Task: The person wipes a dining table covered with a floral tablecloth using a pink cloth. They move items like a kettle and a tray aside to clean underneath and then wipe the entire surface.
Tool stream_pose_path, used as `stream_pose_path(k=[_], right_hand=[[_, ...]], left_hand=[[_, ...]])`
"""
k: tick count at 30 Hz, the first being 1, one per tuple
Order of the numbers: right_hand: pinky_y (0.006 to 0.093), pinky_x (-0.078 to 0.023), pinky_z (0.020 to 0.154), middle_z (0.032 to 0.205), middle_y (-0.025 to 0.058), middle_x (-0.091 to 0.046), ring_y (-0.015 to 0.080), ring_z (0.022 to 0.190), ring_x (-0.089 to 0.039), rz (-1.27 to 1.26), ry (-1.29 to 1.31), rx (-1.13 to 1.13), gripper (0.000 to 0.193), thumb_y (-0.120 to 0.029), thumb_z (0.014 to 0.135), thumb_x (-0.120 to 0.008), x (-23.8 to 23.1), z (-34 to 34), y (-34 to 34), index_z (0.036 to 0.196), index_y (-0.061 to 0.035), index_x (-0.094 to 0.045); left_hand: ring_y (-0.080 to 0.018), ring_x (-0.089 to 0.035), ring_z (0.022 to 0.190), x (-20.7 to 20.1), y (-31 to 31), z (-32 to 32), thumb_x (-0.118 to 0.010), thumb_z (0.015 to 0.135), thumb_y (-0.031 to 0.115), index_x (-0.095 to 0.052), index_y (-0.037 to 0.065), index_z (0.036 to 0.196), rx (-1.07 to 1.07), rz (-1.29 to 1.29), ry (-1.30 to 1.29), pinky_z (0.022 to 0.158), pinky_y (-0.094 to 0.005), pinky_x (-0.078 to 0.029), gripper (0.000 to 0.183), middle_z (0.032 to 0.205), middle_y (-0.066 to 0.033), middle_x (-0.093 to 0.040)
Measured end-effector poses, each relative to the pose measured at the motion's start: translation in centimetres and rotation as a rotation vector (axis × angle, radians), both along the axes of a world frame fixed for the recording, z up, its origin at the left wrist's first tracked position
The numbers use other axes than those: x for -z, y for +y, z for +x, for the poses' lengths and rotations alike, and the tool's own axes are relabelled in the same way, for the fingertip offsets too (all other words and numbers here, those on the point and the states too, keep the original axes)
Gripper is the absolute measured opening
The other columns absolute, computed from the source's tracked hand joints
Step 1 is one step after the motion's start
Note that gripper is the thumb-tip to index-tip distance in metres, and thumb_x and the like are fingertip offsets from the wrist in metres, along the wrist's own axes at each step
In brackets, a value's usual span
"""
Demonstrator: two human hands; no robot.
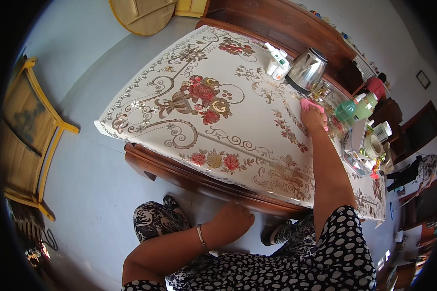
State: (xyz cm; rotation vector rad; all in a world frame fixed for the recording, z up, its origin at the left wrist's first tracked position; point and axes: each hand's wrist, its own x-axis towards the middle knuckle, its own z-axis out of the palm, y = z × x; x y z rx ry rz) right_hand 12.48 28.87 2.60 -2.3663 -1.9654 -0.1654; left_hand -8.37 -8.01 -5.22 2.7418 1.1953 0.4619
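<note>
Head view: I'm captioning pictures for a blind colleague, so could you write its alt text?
A person's right hand holds a pink cloth on a flower-patterned tablecloth, near a shiny metal kettle. The left hand, loosely curled, is between the person's body and the table; white bottles stand beside the kettle.

Reference: kettle [307,70], standing on tablecloth [250,128]. Furniture panel [277,19]: behind it. Small bottles [280,72]: just left of it. Jar [324,90]: just right, slightly before. Rag [306,104]: before it, on the tablecloth, beneath right hand [314,119]. Larger bottles [365,107]: right of it, slightly before. Left hand [232,223]: well before and left.
</note>
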Motion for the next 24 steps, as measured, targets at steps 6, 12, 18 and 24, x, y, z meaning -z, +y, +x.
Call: stream_pose_path(k=[6,12,18,24], right_hand=[[0.0568,-0.023,0.105,0.146,0.0062,-0.036,0.033,0.134,-0.029,0.028,-0.054,-0.264,0.059,-0.045,0.088,-0.04,-0.2,-11.7,-0.1,0.14,-0.017,-0.038],[0.0565,-0.022,0.106,0.145,0.0053,-0.037,0.034,0.133,-0.029,0.073,0.01,-0.502,0.056,-0.043,0.089,-0.039,0.9,-22.4,2.8,0.139,-0.019,-0.039],[0.0533,-0.02,0.108,0.149,0.0023,-0.031,0.0339,0.137,-0.024,-0.007,0.074,-0.577,0.058,-0.046,0.09,-0.036,0.4,-32.8,5.0,0.141,-0.0184,-0.036],[0.0519,-0.017,0.109,0.15,0.0018,-0.029,0.0309,0.137,-0.023,-0.028,0.128,-0.975,0.06,-0.046,0.088,-0.036,0.1,-43.6,-1.3,0.142,-0.019,-0.035]], left_hand=[[-0.0227,-0.058,0.076,-0.5,-1.4,-0.6,-0.059,0.075,0.019,-0.06,0.003,0.105,0.062,-0.055,-0.072,0.065,-0.0356,-0.045,0.034,0.079,-0.0062,-0.06],[-0.022,-0.058,0.079,-2.2,-1.9,-1.1,-0.055,0.078,0.017,-0.059,0.001,0.109,0.102,-0.142,-0.116,0.064,-0.0328,-0.042,0.035,0.08,-0.0065,-0.059],[-0.0212,-0.058,0.08,-2.6,-1.7,-1.8,-0.055,0.079,0.018,-0.059,0.0,0.108,0.023,-0.232,-0.192,0.067,-0.0326,-0.042,0.034,0.08,-0.0064,-0.059],[-0.0207,-0.057,0.08,-1.4,-1.6,-1.5,-0.057,0.076,0.017,-0.06,0.002,0.098,-0.032,-0.177,-0.18,0.068,-0.0328,-0.041,0.026,0.081,-0.0052,-0.059]])
